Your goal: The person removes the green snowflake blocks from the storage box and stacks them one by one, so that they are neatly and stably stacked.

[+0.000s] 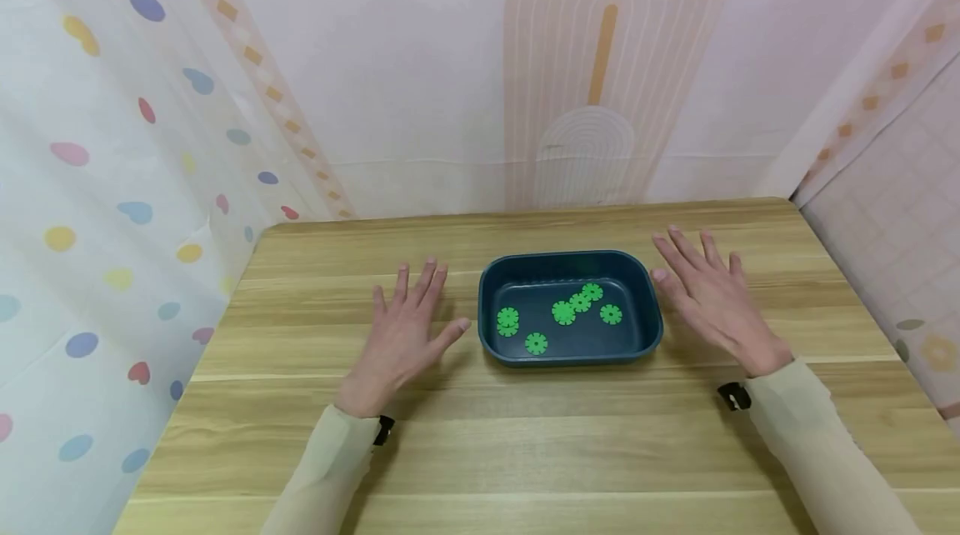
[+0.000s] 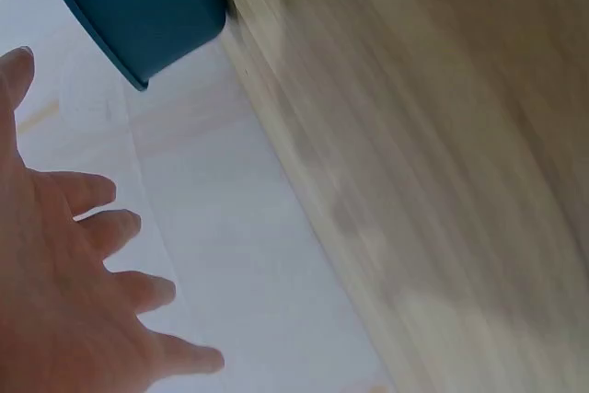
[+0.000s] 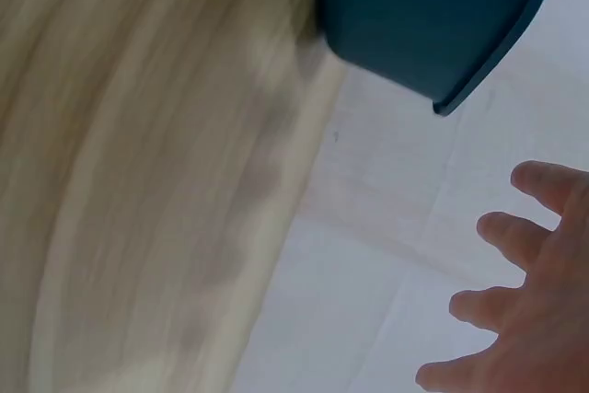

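Observation:
A dark teal rectangular tub (image 1: 570,356) stands on the wooden table, with several green notched plastic discs (image 1: 536,343) lying on its floor. Some discs overlap at the left and near the middle. To the left of the tub, my left hand (image 1: 401,339) is spread with straight fingers and holds nothing; its thumb points toward the tub's wall. My right hand (image 1: 712,293) is on the other side, fingers spread, also holding nothing. Both wrist views show a hand apart from the tub's outer wall (image 2: 147,6), (image 3: 423,16) and above the tabletop.
The wood-grain table (image 1: 525,452) reaches back to a pale patterned cloth (image 1: 405,85). Another cloth with coloured dots (image 1: 97,252) hangs along the left side, and a light patterned cloth (image 1: 900,210) along the right. Black bands (image 1: 735,396) sit at the wrists.

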`<state>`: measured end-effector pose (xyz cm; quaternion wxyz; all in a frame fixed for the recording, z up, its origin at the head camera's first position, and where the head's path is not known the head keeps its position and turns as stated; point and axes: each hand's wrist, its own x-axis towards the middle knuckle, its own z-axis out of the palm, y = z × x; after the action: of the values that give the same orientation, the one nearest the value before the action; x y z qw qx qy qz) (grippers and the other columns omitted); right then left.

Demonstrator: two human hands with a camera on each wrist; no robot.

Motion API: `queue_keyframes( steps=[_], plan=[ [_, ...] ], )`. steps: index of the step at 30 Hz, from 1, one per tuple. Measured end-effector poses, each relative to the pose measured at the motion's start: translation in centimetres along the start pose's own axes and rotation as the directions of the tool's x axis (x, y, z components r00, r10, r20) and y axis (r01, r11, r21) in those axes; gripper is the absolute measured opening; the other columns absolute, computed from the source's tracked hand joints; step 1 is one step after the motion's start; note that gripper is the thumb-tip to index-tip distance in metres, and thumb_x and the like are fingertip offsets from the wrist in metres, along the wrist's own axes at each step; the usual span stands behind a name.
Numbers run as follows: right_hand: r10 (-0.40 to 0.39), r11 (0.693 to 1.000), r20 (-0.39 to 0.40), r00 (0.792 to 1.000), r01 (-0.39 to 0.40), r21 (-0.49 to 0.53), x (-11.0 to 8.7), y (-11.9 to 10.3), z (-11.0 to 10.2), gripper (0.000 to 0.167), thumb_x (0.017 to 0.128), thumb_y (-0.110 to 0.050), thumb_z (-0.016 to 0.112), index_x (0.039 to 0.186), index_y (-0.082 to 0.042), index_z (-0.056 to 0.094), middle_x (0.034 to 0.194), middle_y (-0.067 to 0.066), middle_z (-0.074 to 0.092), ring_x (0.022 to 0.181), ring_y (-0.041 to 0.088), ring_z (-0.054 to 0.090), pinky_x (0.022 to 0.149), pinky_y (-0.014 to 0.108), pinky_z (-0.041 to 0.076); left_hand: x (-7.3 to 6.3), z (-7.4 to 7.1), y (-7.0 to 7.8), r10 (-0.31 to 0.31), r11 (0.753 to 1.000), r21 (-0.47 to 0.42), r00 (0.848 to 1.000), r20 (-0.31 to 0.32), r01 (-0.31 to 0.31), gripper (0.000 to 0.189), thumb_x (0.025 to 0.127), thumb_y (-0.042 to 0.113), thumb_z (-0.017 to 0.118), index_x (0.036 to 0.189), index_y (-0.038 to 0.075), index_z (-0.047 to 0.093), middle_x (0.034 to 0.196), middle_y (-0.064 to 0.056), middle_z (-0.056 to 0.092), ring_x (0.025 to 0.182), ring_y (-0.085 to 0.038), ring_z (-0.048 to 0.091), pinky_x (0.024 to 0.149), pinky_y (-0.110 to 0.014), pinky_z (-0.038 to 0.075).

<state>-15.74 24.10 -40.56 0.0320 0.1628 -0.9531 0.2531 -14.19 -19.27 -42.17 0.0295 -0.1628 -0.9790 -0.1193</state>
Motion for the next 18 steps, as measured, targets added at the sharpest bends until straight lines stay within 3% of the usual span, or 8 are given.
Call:
queue_keyframes(
  steps=[10,18],
  plan=[
    [-0.062,0.995,0.023,0.998,0.060,0.085,0.6,-1.9,-0.1,0.064,0.112,-0.047,0.037,0.166,-0.016,0.026,0.172,0.012,0.017,0.157,0.045,0.005,0.120,0.072,0.007,-0.1,0.7,1.3,0.083,0.995,-0.054,0.996,0.032,-0.081,0.087,0.102,0.065,0.048,0.166,0.012,0.023,0.172,-0.007,0.019,0.158,-0.037,0.007,0.119,-0.074,0.009],
    [-0.140,0.983,0.005,0.990,0.138,0.118,1.4,-3.9,-0.4,0.063,0.109,-0.046,0.047,0.162,-0.013,0.037,0.167,0.011,0.034,0.158,0.035,0.016,0.123,0.063,0.016,0.0,1.1,2.1,0.126,0.987,-0.103,0.990,0.062,-0.119,0.085,0.102,0.065,0.048,0.166,0.013,0.026,0.172,-0.003,0.021,0.158,-0.035,0.009,0.119,-0.073,0.013]
  ],
)
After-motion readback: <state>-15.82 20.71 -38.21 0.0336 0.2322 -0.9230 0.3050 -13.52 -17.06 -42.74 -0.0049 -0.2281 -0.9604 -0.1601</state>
